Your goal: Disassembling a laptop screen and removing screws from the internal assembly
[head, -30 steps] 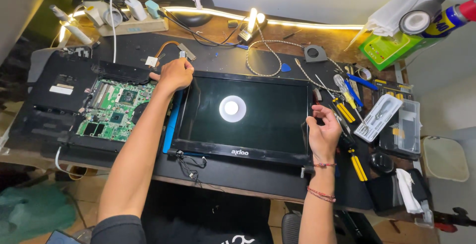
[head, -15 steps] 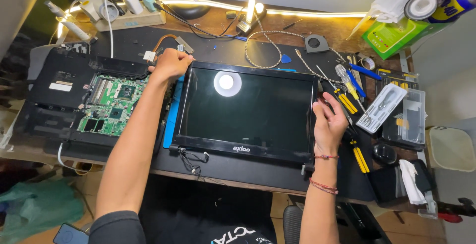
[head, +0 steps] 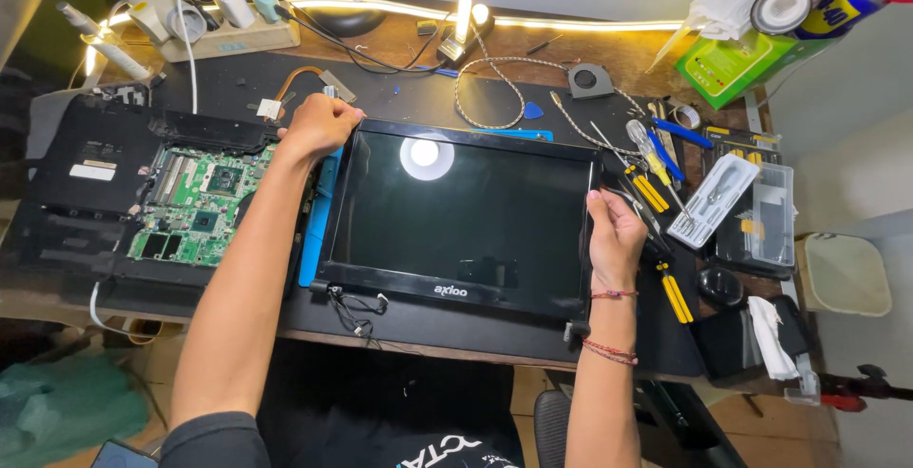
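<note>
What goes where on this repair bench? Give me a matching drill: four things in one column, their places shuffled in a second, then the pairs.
Things:
1. left hand
2. right hand
3. green circuit board
4. small round fan

Places:
A. beyond the screen's far right corner, by the braided cable
B. at the screen's upper left corner
C. inside the opened black laptop base, left of the screen
D. on the screen's right edge

Pairs: 1-B, 2-D, 3-C, 4-A

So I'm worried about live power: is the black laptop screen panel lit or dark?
Dark. The black laptop screen panel shows only a lamp's reflection; left hand and right hand grip its edges.
</note>
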